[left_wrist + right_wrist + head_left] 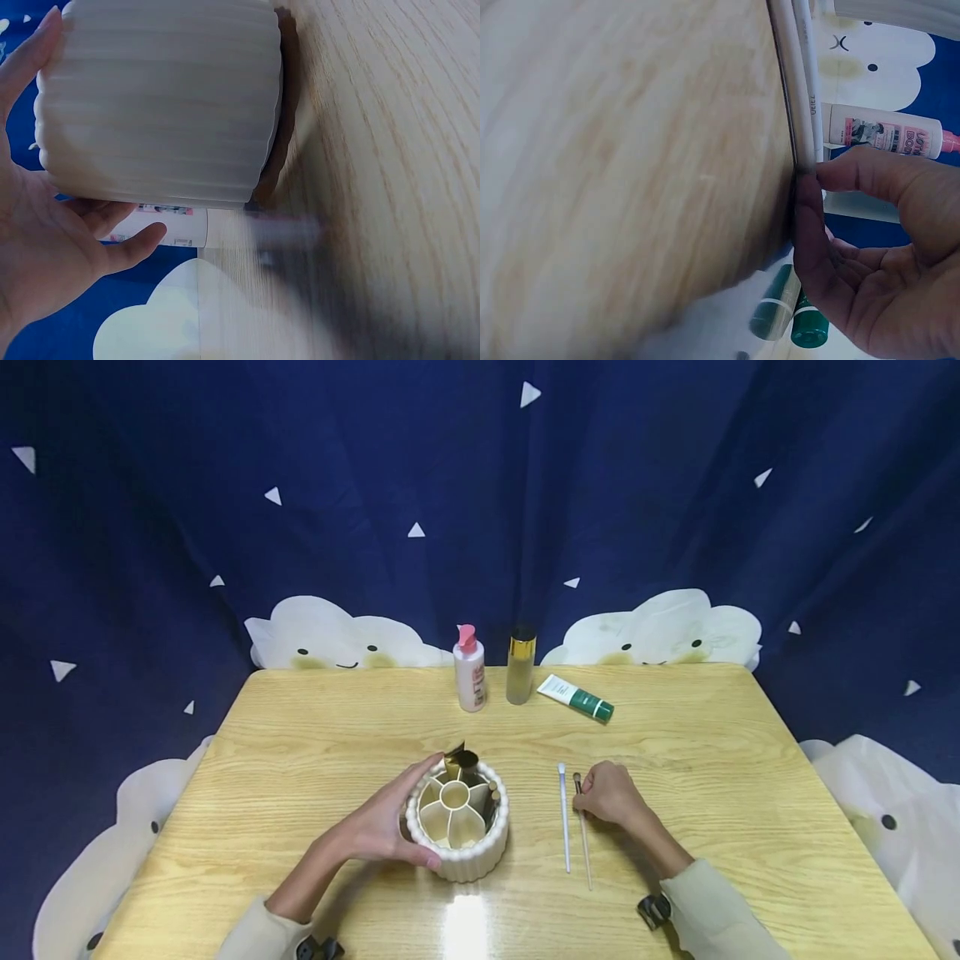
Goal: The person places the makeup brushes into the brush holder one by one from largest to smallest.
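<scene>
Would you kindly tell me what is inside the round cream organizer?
The organizer holds gold-and-dark items at the rear and slender dark items on the right; their lower ends are hidden by its walls.

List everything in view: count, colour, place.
curtain: 1, navy, behind
table: 1, tan, foreground
pump bottle: 1, pink and white, back
gold-banded bottle: 1, yellowish, beside it
tube: 1, white and green, right of bottles
holder: 1, cream, mid-table
holder contents: several, some dark, inside
stick: 1, white, right of holder
brush: 1, dark-tipped, beside stick
sleeves: 2, beige, forearms
wrist devices: 2, black, by sleeves
left hand: 1, gripping holder
right hand: 1, pinching brush
</scene>
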Demonstrator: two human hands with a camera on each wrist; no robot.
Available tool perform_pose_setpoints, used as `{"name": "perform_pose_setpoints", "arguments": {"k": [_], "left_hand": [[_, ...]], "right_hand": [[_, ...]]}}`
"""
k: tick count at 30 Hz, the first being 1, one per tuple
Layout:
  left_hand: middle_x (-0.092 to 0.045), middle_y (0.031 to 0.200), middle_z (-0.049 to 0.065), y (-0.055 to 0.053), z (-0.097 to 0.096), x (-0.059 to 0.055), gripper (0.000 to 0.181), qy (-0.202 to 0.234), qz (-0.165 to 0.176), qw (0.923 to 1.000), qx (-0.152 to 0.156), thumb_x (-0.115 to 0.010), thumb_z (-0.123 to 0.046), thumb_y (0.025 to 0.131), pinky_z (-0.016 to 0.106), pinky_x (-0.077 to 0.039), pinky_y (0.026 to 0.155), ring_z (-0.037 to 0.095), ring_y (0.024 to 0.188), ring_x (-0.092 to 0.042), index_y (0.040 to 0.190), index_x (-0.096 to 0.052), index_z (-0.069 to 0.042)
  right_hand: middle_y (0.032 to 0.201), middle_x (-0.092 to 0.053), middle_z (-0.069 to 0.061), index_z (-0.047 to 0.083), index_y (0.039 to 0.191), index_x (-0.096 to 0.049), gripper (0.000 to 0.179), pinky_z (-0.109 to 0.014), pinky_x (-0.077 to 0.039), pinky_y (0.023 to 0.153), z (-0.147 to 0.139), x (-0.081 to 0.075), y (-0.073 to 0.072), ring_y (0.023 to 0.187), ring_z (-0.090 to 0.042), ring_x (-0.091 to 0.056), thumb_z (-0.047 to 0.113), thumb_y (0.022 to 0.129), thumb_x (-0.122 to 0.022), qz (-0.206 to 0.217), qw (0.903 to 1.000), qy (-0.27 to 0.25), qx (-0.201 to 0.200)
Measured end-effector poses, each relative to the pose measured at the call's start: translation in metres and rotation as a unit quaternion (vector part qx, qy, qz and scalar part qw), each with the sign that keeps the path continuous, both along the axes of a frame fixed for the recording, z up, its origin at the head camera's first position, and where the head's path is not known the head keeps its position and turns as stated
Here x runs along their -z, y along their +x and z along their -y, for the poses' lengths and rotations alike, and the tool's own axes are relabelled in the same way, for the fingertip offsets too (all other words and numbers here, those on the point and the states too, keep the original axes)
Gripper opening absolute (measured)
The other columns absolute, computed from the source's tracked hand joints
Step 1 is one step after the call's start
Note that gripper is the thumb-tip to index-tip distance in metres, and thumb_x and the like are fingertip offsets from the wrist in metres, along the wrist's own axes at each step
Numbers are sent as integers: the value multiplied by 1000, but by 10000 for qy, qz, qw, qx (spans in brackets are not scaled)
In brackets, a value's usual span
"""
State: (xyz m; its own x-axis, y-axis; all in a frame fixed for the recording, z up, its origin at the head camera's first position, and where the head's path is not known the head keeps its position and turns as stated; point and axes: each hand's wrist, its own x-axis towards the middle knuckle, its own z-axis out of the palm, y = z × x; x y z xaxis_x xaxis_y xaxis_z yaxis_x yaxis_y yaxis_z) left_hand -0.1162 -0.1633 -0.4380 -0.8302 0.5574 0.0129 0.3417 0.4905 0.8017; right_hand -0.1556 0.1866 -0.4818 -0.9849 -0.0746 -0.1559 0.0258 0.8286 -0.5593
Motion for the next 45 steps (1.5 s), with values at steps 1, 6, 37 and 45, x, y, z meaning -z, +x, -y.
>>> {"name": "perform_pose_setpoints", "arguments": {"k": [1, 6, 37, 45], "left_hand": [[-25, 156, 13, 0, 0, 0, 127, -1, 6, 10000, 5, -91, -39, 53, 67, -23, 110, 39, 141, -26, 153, -14, -25], [-24, 157, 13, 1, -1, 0, 126, -5, -44, 10000, 15, -90, -40, 54, 64, -22, 112, 37, 142, -25, 153, -14, -22], [-30, 152, 20, 1, 1, 1, 127, -175, -355, 9992, 56, -88, -47, 54, 68, -30, 105, 44, 136, -34, 152, -15, -12], [-35, 151, 15, 2, 6, -1, 117, -80, -417, 9991, -17, -86, -48, 58, 64, -33, 107, 37, 136, -37, 150, -21, -14]], "right_hand": [[39, -53, 5, 10, 48, -59, 20, -18, -32, 41, 0, 0, 0, 40, -9, -44, 7, 66, -69, -3, 10000, 6, 3], [41, -50, 7, 11, 49, -57, 21, -18, -32, 41, -1, 0, 2, 41, -9, -44, 9, 66, -70, -5, 10000, -54, 56], [80, -65, -8, -2, 94, -62, 18, -19, -54, 59, 0, -55, 17, 67, -10, -61, 4, 77, -65, -354, 9826, -1821, -40], [84, -65, -10, -8, 99, -59, 20, -14, -52, 60, 8, -77, 27, 67, -1, -56, -2, 80, -65, -695, 9583, -2766, -171]]}}
